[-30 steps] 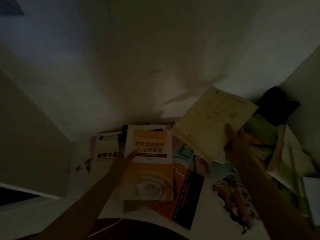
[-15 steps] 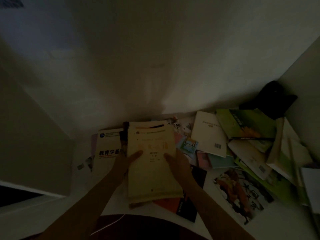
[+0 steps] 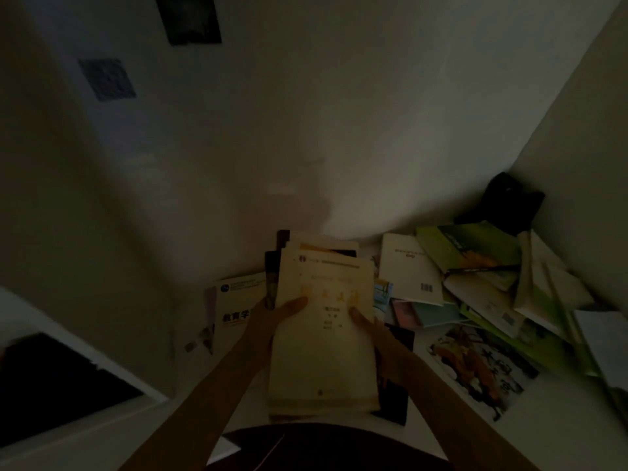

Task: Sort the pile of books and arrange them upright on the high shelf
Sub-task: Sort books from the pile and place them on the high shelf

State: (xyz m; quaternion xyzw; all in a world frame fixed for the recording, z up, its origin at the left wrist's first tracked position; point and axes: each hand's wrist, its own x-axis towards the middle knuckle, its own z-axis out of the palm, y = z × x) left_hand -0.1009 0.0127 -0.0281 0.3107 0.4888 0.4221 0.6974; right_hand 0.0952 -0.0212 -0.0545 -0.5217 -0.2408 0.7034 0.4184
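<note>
In dim light, a stack of books topped by a pale yellow book (image 3: 323, 338) is held in front of me. My left hand (image 3: 272, 314) grips its left edge with the thumb on the cover. At the right edge, my right hand (image 3: 370, 331) grips the stack the same way. Darker books show behind the top of the stack. A white book with black characters (image 3: 238, 300) lies flat to the left. A loose pile of books (image 3: 475, 287) spreads to the right on the white surface (image 3: 543, 433).
A white book with a barcode (image 3: 407, 266) and a green book (image 3: 469, 246) lie in the pile. An illustrated magazine (image 3: 475, 372) lies at the front right. A black object (image 3: 509, 202) sits in the back right corner. Walls close in behind and on the right.
My right hand laid the pale yellow book onto the orange book. Both hands then took the stack by its sides and raised it toward me, and the view tilted upward.
</note>
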